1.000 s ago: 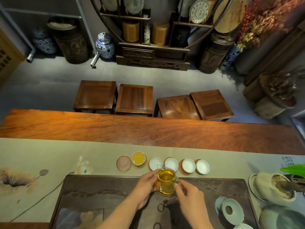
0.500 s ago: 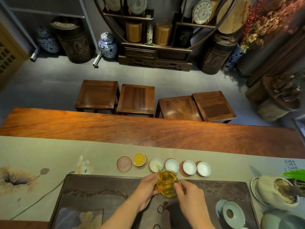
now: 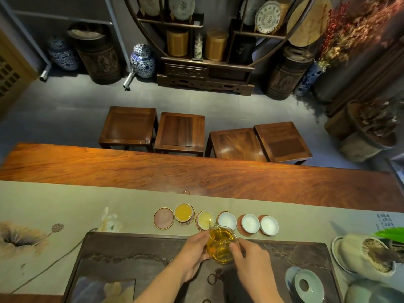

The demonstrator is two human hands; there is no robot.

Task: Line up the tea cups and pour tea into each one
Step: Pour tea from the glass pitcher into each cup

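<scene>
Both hands are clasping the glass pitcher point(image 3: 220, 248) of amber tea over the dark tea tray point(image 3: 131, 254) — the left hand point(image 3: 192, 254) wrapping its side, the right hand point(image 3: 251, 259) pinching its handle. Just beyond the pitcher, its spout is tipping into the second cup point(image 3: 205, 219); further left of it the first cup point(image 3: 184, 212) is sitting full, and to its right three white cups point(image 3: 250, 223) are waiting in line.

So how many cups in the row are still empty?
3. The three rightmost white cups are empty. The leftmost cup is full, and the second cup is filling from the glass pitcher. None look hidden.
</scene>
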